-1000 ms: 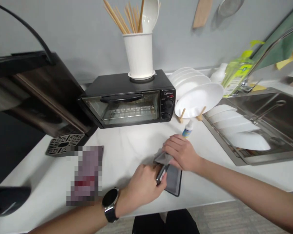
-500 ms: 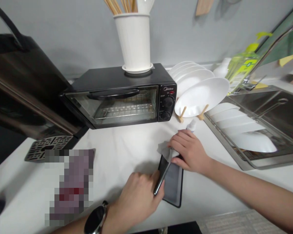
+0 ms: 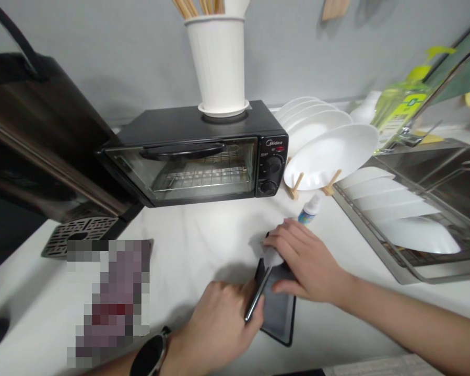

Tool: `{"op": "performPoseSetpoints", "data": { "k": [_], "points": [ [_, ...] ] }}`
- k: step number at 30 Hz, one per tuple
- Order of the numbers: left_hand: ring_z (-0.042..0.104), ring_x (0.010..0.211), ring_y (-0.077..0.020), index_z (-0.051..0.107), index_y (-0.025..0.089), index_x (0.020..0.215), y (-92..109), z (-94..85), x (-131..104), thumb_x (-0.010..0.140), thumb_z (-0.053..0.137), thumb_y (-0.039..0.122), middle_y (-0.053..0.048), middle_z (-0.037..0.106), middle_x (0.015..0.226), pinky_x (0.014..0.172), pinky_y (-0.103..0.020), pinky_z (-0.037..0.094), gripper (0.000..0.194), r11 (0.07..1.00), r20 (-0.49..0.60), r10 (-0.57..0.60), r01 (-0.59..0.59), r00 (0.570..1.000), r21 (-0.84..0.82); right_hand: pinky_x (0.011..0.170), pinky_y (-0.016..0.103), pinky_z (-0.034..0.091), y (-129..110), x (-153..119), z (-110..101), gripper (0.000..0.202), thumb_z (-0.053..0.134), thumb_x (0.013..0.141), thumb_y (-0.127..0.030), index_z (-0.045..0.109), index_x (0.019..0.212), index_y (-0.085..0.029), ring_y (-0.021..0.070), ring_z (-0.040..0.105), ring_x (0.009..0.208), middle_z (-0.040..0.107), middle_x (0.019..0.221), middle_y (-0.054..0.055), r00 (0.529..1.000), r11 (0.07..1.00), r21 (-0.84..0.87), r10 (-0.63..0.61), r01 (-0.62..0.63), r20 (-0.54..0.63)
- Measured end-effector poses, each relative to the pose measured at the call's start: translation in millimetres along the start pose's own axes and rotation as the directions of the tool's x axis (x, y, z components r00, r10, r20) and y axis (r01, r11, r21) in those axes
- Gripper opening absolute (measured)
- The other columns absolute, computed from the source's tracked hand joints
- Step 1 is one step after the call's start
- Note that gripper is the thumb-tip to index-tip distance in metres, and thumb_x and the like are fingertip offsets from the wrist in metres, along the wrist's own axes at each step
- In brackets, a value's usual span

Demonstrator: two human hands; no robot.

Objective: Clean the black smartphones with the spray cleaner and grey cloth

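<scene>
My left hand (image 3: 219,318), with a watch on its wrist, grips a slim dark phone (image 3: 256,298) by its lower end. The phone is tilted up on its edge, its shiny rim towards me. My right hand (image 3: 311,263) presses a pale grey cloth (image 3: 273,257) to the phone's upper end. Its fingers curl over the cloth and partly hide it; its thumb is held apart, lower down. Beneath both hands lies a flat black-rimmed case (image 3: 281,313) with a grey inner face. A small spray bottle (image 3: 309,209) with a white cap stands just beyond my right hand.
A black toaster oven (image 3: 203,167) carries a white pot (image 3: 219,65) of chopsticks. White plates (image 3: 332,156) stand in a wooden rack beside the sink (image 3: 384,256), which holds more dishes. At left are a dark appliance (image 3: 43,130) and a blurred-out purple item (image 3: 119,292).
My right hand has shifted slightly down with the cloth, its thumb now farther from the phone. More of the spray bottle shows. My left hand keeps its hold on the phone.
</scene>
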State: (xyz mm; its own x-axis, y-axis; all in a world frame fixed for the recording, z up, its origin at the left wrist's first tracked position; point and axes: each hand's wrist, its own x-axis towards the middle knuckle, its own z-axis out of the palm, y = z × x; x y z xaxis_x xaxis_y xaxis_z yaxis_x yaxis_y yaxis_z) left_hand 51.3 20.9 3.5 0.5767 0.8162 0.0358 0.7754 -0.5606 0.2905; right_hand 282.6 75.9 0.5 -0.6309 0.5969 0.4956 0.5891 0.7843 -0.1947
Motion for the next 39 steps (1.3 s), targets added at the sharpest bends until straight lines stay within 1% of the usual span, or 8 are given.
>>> {"op": "performPoseSetpoints", "data": {
  "k": [5, 12, 16, 20, 24, 28, 35, 39],
  "points": [
    [0.070, 0.056, -0.0228, 0.068, 0.025, 0.087, -1, -0.2, 2, 0.098, 0.048, 0.023, 0.001, 0.074, 0.069, 0.053, -0.036, 0.044, 0.023, 0.999, -0.018, 0.019, -0.020, 1.000, -0.030, 0.119, 0.066, 0.033, -3, 0, 1, 0.093, 0.033, 0.092, -0.090, 0.063, 0.124, -0.008, 0.0393, 0.060, 0.123, 0.069, 0.123, 0.023, 0.994, 0.994, -0.009, 0.107, -0.108, -0.032],
    [0.071, 0.061, -0.0227, 0.066, 0.025, 0.080, -9, 8.8, -9, 0.093, 0.051, 0.024, -0.002, 0.074, 0.070, 0.057, -0.035, 0.051, 0.020, 0.978, -0.269, 0.209, -0.208, 0.940, 0.031, 0.131, 0.036, 0.019, -38, -10, -7, 0.079, 0.050, 0.105, -0.063, 0.040, 0.160, -0.008, 0.0226, 0.039, 0.153, 0.058, 0.156, 0.013, 0.869, 0.895, 0.127, -0.446, 0.428, 0.215],
    [0.068, 0.054, -0.0215, 0.065, 0.025, 0.081, -5, 5.6, -4, 0.097, 0.047, 0.024, 0.001, 0.072, 0.066, 0.051, -0.035, 0.043, 0.025, 0.997, -0.161, 0.082, -0.082, 0.984, 0.006, 0.114, 0.050, 0.043, -10, -2, -2, 0.083, 0.037, 0.101, -0.079, 0.062, 0.132, -0.007, 0.0308, 0.063, 0.116, 0.072, 0.122, 0.018, 0.992, 0.991, 0.058, -0.120, 0.118, 0.036],
    [0.068, 0.053, -0.0200, 0.065, 0.024, 0.082, -2, 1.2, 0, 0.098, 0.047, 0.022, 0.003, 0.073, 0.066, 0.050, -0.034, 0.039, 0.024, 0.998, -0.001, 0.026, -0.026, 1.000, -0.050, 0.094, 0.058, 0.052, 6, 3, 1, 0.087, 0.025, 0.096, -0.086, 0.066, 0.110, -0.011, 0.0341, 0.062, 0.098, 0.070, 0.109, 0.020, 0.987, 0.987, 0.020, 0.158, -0.158, -0.040],
    [0.069, 0.055, -0.0216, 0.064, 0.024, 0.078, -3, 6.9, -2, 0.092, 0.053, 0.022, 0.001, 0.073, 0.066, 0.052, -0.034, 0.044, 0.017, 0.997, -0.097, 0.077, -0.078, 0.992, -0.009, 0.124, 0.057, 0.030, -24, -5, -3, 0.088, 0.043, 0.096, -0.083, 0.059, 0.137, -0.007, 0.0349, 0.056, 0.132, 0.069, 0.131, 0.021, 0.991, 0.991, 0.064, -0.124, 0.121, 0.058],
    [0.070, 0.059, -0.0218, 0.064, 0.025, 0.076, -6, 11.4, -5, 0.086, 0.059, 0.022, 0.000, 0.074, 0.068, 0.053, -0.034, 0.049, 0.012, 0.974, -0.159, 0.222, -0.226, 0.962, -0.011, 0.128, 0.035, 0.026, -43, -10, -7, 0.074, 0.044, 0.106, -0.065, 0.047, 0.155, -0.010, 0.0221, 0.051, 0.142, 0.065, 0.148, 0.012, 0.886, 0.903, 0.094, -0.430, 0.420, 0.174],
    [0.071, 0.056, -0.0227, 0.066, 0.024, 0.087, -2, -1.5, -2, 0.100, 0.044, 0.021, 0.001, 0.074, 0.070, 0.051, -0.035, 0.043, 0.026, 0.998, 0.038, 0.041, -0.039, 0.998, -0.059, 0.090, 0.052, 0.052, 7, 2, -2, 0.084, 0.025, 0.097, -0.085, 0.066, 0.113, -0.013, 0.0319, 0.063, 0.095, 0.071, 0.108, 0.018, 0.990, 0.990, 0.020, 0.139, -0.139, -0.018],
    [0.071, 0.056, -0.0225, 0.066, 0.024, 0.083, -3, 1.8, -2, 0.096, 0.049, 0.020, 0.001, 0.074, 0.070, 0.050, -0.034, 0.043, 0.021, 0.997, -0.008, 0.075, -0.075, 0.997, -0.028, 0.115, 0.056, 0.041, -19, -2, -3, 0.083, 0.035, 0.098, -0.083, 0.063, 0.124, -0.009, 0.0331, 0.063, 0.115, 0.071, 0.118, 0.019, 1.000, 0.999, 0.050, -0.019, 0.019, 0.002]
  ]
}}
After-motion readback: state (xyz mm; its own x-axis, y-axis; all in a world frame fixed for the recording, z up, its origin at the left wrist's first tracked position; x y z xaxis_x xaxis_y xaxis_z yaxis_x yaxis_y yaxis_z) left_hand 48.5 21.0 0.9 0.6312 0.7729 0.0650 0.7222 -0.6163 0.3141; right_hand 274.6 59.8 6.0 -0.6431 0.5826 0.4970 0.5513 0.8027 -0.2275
